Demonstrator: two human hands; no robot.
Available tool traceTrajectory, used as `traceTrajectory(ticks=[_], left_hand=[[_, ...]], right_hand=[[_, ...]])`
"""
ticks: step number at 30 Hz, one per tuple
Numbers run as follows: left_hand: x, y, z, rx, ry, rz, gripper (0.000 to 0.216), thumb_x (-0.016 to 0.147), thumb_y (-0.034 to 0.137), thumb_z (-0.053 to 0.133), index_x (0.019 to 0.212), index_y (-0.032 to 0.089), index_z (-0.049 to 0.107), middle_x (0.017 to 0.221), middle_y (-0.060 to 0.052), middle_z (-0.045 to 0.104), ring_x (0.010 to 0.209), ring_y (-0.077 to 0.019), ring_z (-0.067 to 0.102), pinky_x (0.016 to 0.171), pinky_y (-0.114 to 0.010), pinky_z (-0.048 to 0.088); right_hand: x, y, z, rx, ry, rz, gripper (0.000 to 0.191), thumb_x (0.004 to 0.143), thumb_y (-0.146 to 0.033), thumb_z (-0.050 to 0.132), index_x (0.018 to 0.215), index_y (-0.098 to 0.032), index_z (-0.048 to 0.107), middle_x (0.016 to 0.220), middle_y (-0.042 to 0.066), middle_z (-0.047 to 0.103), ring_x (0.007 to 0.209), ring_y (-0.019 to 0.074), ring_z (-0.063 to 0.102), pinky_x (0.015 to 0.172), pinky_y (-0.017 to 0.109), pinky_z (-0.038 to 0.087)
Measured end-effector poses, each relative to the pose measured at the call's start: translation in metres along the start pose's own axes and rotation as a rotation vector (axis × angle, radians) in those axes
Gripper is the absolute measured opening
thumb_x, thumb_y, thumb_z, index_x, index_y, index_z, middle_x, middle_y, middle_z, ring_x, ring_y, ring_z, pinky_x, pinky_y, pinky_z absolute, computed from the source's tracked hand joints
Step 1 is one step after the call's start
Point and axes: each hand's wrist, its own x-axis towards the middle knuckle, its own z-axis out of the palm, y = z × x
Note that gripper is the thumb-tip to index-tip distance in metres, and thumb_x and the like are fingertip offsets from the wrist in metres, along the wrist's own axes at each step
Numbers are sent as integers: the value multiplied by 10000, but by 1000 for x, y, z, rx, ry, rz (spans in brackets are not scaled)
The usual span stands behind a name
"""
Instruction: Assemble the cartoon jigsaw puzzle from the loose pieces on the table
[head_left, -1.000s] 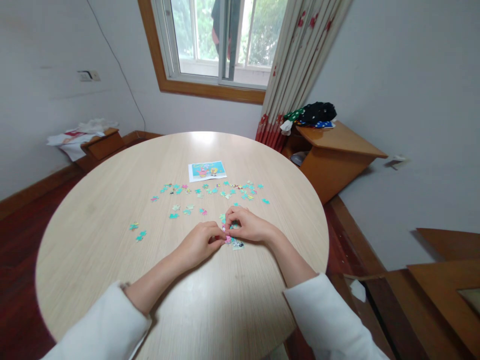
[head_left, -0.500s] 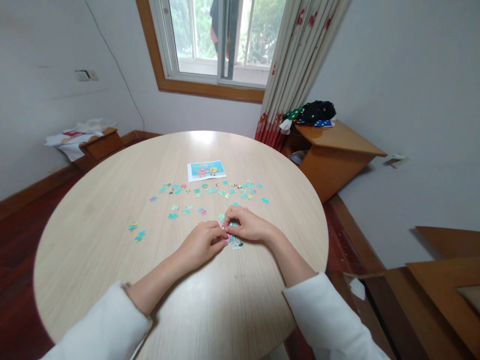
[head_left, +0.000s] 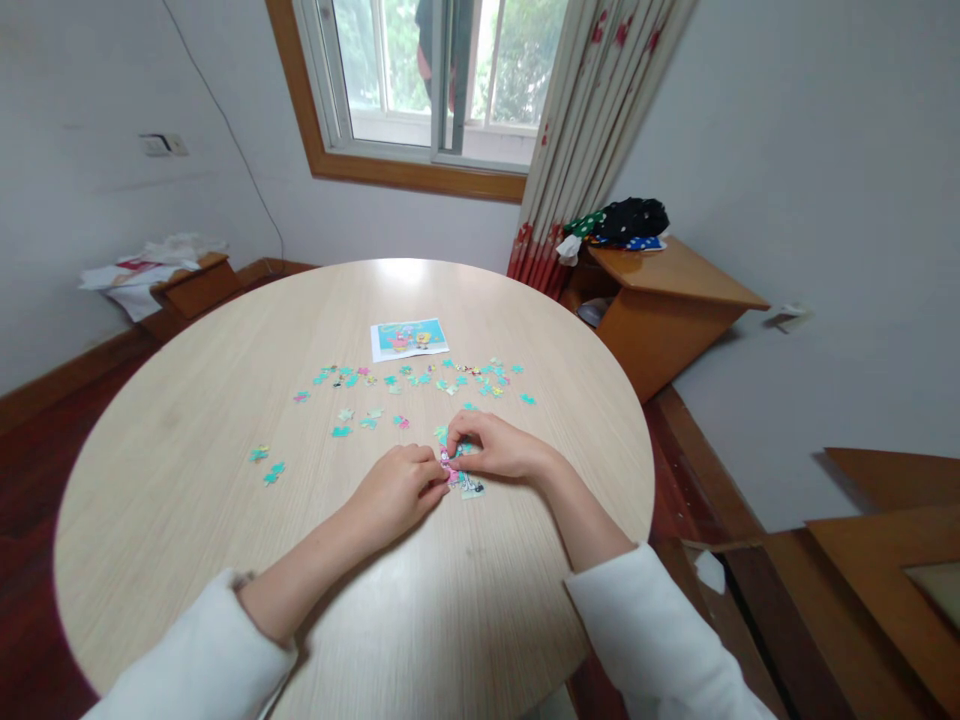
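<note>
Evidently left hand (head_left: 401,487) and right hand (head_left: 499,448) curl fingers against the jigsaw section (head_left: 471,487), lower centre, grasp unclear; uneven pressure could split it.

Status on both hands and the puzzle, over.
Left hand and right hand at the clustered pieces. Right hand partly hides them. Loose pieces scattered farther out, picture sheet beyond.

view swung slightly right, tabletop (head_left: 427,610) further left
</note>
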Motion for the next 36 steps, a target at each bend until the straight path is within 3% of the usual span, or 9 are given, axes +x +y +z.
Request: traceTrajectory(ticks=[15, 18, 21, 25, 29, 32, 36], left_hand=[[-1, 0, -2, -88, 21, -30, 184, 859, 186, 526, 781, 163, 692, 758, -53, 645, 719, -161, 592, 667, -252, 424], [-2, -1, -4, -102, 51, -39, 225, 875, 203, 478, 860, 168, 699, 773, -58, 663, 737, -167, 606, 682, -259, 435], [-4, -2, -8, -107, 82, -29, 314, 850, 134, 410, 980, 174, 693, 811, -62, 687, 765, -170, 620, 712, -272, 452], [-5, -4, -12, -36, -16, 47, 351, 811, 107, 404, 975, 178, 706, 777, -69, 695, 721, -181, 625, 693, -294, 459], [-5, -5, -11, -3, -48, 111, 357, 815, 113, 400, 996, 180, 699, 781, -81, 694, 713, -194, 626, 683, -308, 461], [-5, -5, -10, -21, -15, 106, 391, 816, 112, 391, 1071, 193, 676, 786, -66, 691, 717, -179, 621, 680, -288, 461], [-6, -7, -10, 6, -61, 103, 414, 789, 97, 406, 1083, 193, 682, 788, -71, 693, 716, -182, 620, 686, -292, 457]], right_hand=[[0, -3, 3, -8, 41, 47, 73, 681, -135, 682, 726, -166, 634, 759, -11, 569, 734, 113, 515, 712, 249, 390], [0, -4, 0, 67, 166, 15, 57, 693, -128, 636, 694, -171, 598, 764, -10, 576, 753, 117, 524, 746, 264, 398], [1, -3, -8, 172, 423, 24, 58, 733, -179, 584, 683, -178, 555, 760, -3, 582, 763, 125, 530, 758, 279, 411], [3, 5, -15, 190, 644, 121, 52, 713, -207, 575, 681, -177, 547, 701, -3, 571, 693, 125, 511, 705, 280, 422], [5, 13, -11, 138, 682, 162, 27, 693, -187, 540, 678, -176, 559, 664, -10, 558, 659, 121, 502, 668, 266, 415], [6, 16, -7, 124, 677, 192, 45, 681, -175, 513, 680, -179, 558, 646, -18, 552, 636, 114, 497, 646, 255, 408], [8, 19, -6, 120, 664, 205, 38, 666, -170, 512, 663, -184, 547, 623, -26, 548, 617, 113, 495, 627, 249, 403]])
